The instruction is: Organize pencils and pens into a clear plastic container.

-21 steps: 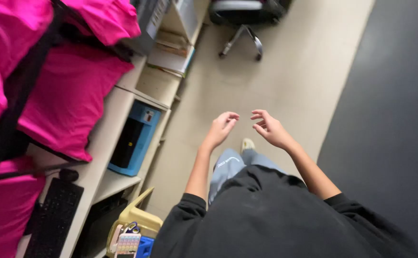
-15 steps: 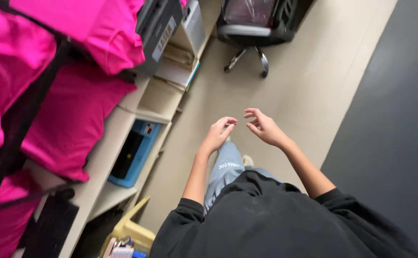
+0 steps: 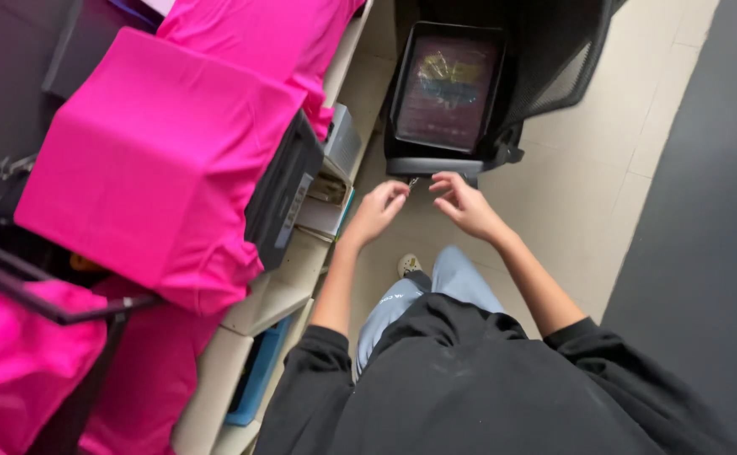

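Here left hand, right hand loosely curled, pinching small object between, near chair.

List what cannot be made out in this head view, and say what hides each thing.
- Small thing between the left hand and right hand: too small and blurred to identify.
- Flat panel on the office chair: its picture is blurred.
- What lies under the pink cloth: covered by the cloth.
- Blue box on the lower shelf: mostly hidden by the shelf edge.
- The person's feet: one shoe shows, the other is hidden by the legs.
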